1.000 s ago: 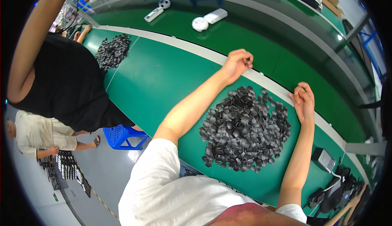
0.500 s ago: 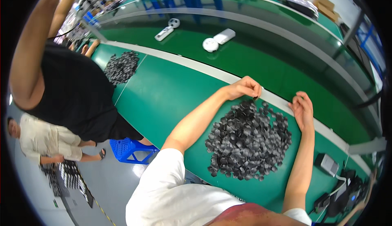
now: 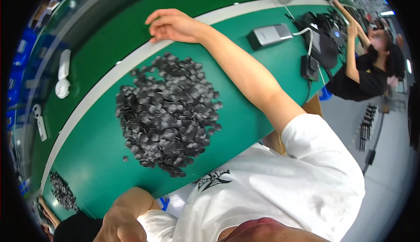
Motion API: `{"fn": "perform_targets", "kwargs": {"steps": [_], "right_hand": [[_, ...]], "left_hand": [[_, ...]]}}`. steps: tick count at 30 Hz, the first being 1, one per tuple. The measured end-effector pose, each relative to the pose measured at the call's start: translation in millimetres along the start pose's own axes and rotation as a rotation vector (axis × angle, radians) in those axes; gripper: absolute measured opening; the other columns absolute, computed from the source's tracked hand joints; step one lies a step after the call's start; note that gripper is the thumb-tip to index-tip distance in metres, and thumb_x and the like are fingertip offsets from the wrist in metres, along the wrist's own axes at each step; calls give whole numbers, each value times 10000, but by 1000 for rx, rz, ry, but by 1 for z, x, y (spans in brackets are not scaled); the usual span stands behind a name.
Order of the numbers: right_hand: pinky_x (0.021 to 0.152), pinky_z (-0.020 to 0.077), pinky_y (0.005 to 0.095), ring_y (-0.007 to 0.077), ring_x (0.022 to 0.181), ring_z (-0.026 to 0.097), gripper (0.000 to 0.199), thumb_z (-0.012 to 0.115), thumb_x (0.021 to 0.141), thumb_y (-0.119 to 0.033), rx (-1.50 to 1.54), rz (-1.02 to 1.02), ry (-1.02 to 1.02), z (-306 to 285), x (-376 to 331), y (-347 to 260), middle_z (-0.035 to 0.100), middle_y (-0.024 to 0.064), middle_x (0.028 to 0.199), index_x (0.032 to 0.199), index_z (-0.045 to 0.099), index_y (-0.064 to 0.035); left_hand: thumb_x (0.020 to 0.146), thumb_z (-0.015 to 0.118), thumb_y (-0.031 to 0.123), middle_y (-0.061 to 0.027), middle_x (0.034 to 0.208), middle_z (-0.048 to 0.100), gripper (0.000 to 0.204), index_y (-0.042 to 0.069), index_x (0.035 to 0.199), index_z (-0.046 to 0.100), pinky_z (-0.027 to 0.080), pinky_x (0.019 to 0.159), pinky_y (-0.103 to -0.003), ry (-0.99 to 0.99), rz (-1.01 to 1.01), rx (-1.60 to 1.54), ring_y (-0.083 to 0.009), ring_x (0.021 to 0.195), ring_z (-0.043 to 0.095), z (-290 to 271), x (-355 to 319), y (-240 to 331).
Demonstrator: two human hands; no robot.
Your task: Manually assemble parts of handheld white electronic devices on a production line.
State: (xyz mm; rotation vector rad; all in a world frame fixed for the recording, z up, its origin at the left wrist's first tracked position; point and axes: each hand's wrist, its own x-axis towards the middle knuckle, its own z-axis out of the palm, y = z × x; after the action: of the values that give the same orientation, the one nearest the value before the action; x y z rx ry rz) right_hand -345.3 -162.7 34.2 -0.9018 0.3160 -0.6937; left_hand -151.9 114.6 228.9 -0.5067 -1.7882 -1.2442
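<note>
A wide heap of small dark grey, cupped pieces (image 3: pixel 168 115) lies on the green tabletop (image 3: pixel 245 124) in front of me. My right hand (image 3: pixel 173 25) hovers at the white rail beyond the heap, its fingers loosely bent and apart, with nothing visible in them. My left arm (image 3: pixel 133 198) is folded at the lower left, beside the table's near edge. Its hand is out of sight. One loose piece (image 3: pixel 125 158) sits just left of the heap.
Past the white rail (image 3: pixel 100 78) runs a green belt carrying white round-headed handheld devices (image 3: pixel 63 73). A grey-white box (image 3: pixel 270 35) with a cable and black bags (image 3: pixel 321 45) stand to the right. Another person (image 3: pixel 363 76) works there; a second heap (image 3: pixel 63 191) lies far left.
My view has swung to the right, bringing the person there into sight. My left hand has left the heap's far edge, and that arm is now folded. My right hand stays by the rail.
</note>
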Motion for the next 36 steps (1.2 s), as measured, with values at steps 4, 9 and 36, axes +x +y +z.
{"fn": "perform_targets", "kwargs": {"steps": [4, 9, 36], "right_hand": [[900, 558, 457, 222, 719, 661, 156, 519, 942, -10, 3, 21, 8, -1, 1, 2, 644, 147, 813, 1081, 559, 49], [913, 552, 464, 220, 712, 658, 149, 511, 947, -8, -23, 29, -10, 6, 6, 3, 642, 147, 815, 1077, 558, 48], [938, 529, 429, 175, 729, 632, 191, 461, 973, -25, -98, -33, -77, 5, 7, -2, 641, 128, 880, 1141, 539, 19]], "left_hand": [[913, 518, 547, -79, 1604, 9, 860, 190, 1537, 46, 95, 1201, -480, 10, 28, -85, -336, 1472, 40, -3, 10, -17], [916, 524, 529, -78, 1563, 63, 803, 176, 1497, 97, 118, 1193, -475, 45, 30, -118, -326, 1438, 88, -1, 8, -9], [932, 555, 427, -69, 1339, 356, 511, 103, 1280, 368, 238, 1151, -451, 231, -140, -89, -267, 1255, 351, 8, 10, 23]]}}
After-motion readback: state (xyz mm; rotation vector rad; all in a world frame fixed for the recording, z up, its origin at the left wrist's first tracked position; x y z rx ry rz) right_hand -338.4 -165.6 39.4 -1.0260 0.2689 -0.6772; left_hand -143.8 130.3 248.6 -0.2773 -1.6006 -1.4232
